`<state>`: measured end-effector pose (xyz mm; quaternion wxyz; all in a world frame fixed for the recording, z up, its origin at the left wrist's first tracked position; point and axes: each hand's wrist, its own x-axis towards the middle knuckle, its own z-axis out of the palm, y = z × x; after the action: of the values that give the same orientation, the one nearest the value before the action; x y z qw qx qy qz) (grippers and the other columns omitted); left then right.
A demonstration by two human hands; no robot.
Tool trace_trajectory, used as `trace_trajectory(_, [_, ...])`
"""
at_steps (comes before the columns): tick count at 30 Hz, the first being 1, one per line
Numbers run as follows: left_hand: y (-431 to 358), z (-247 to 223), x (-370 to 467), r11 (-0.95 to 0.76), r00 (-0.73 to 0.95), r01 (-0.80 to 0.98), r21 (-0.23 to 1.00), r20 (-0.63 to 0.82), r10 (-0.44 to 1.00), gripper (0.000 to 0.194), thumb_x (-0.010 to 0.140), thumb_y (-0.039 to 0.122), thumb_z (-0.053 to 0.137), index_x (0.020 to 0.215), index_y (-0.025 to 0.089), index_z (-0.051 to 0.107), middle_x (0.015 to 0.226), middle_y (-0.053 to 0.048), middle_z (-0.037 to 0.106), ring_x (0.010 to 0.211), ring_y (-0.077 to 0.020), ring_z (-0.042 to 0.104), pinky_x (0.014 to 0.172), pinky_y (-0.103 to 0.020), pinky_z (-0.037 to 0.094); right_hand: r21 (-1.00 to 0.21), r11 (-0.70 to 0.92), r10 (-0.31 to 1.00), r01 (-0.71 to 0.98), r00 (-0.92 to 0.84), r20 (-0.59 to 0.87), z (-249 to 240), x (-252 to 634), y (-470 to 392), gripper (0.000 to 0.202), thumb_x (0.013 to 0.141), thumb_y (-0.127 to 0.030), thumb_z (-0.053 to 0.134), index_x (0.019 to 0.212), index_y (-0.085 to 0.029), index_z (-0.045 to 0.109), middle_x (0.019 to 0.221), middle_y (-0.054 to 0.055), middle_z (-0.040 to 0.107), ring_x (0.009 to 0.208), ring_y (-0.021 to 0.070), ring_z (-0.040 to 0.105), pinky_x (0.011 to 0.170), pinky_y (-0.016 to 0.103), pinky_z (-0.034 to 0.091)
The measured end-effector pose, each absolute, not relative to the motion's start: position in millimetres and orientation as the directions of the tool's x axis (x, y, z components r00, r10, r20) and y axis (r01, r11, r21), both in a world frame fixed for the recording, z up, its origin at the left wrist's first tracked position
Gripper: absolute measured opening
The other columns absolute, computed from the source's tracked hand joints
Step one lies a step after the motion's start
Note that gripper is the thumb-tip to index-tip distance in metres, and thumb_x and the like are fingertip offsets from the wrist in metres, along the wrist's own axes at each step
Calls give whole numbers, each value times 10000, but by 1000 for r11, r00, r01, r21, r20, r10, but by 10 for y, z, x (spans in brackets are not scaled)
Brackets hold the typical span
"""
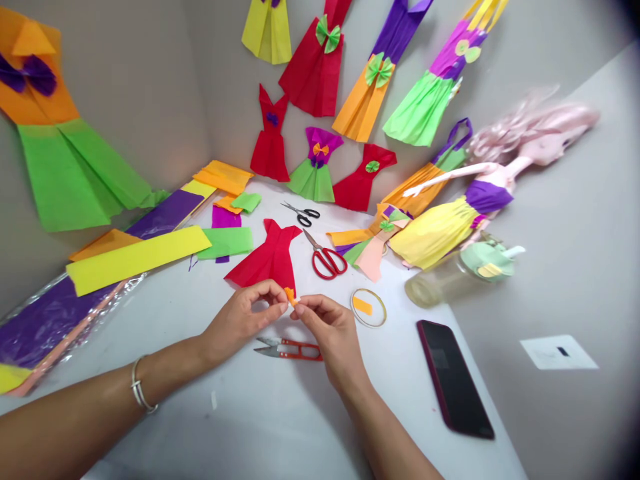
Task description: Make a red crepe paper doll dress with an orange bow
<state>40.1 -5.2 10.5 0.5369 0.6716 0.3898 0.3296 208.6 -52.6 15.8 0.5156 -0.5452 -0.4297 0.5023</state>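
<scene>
2 hands: meet just in front of the red paper dress (267,257).
Left hand (245,319): fingertips pinched on orange paper scrap (291,295).
Right hand (333,333): fingertips pinched on the same scrap.

Bright, even, soft indoor light, faint shadows under the hands on the white table (260,413), dull sheen on the phone (453,377), doll (500,180) and bottle (450,277) motion-blurred at 2 o'clock, fisheye bending at edges, dark vignette at 3 to 5 o'clock corners.

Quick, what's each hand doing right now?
Left hand: fingers pinched shut on the small orange paper piece.
Right hand: fingers pinched on the same orange piece from the other side.
</scene>
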Motion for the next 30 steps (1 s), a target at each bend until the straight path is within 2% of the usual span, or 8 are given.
trace_trajectory(4, [-25, 78, 398, 35, 550, 84, 996, -76, 832, 146, 873, 348, 604, 875, 203, 619, 868, -9, 643, 824, -164, 605, 766, -279, 481, -977, -132, 985, -167, 92, -149, 137, 2121, -500, 159, 756, -340, 735, 812, -194, 705, 697, -4, 692, 688, 146, 617, 743, 288, 481])
trace_trajectory(9, [26, 107, 354, 94, 458, 5, 996, -86, 885, 139, 896, 336, 574, 986, 246, 628, 959, -6, 646, 895, -166, 599, 802, -277, 469, -967, -194, 980, -166, 19, -199, 187, 2134, -509, 124, 767, -308, 715, 785, -186, 699, 677, -11, 679, 668, 125, 589, 716, 251, 452])
trace_trajectory(14, [56, 170, 330, 131, 653, 38, 991, -124, 747, 135, 882, 333, 608, 939, 214, 631, 912, -4, 646, 884, -166, 596, 810, -272, 449, -955, -249, 968, -162, -27, -248, 205, 2130, -516, 116, 736, -285, 719, 765, -176, 693, 674, -8, 660, 653, 119, 567, 651, 229, 437])
trace_trajectory(21, [49, 83, 352, 92, 632, 29, 995, -89, 770, 142, 876, 334, 636, 918, 203, 604, 867, 23, 604, 831, -137, 566, 764, -241, 427, -948, -288, 957, -137, -67, -281, 166, 2131, -507, 154, 762, -321, 720, 797, -175, 689, 698, -12, 646, 655, 102, 532, 624, 205, 409])
trace_trajectory(30, [14, 75, 365, -14, 631, 85, 996, -44, 774, 149, 888, 336, 604, 938, 196, 593, 908, 6, 626, 888, -164, 595, 813, -270, 449, -966, -254, 966, -53, -50, -252, 145, 2125, -517, 141, 757, -304, 704, 755, -165, 682, 696, -11, 624, 654, 104, 512, 626, 214, 405])
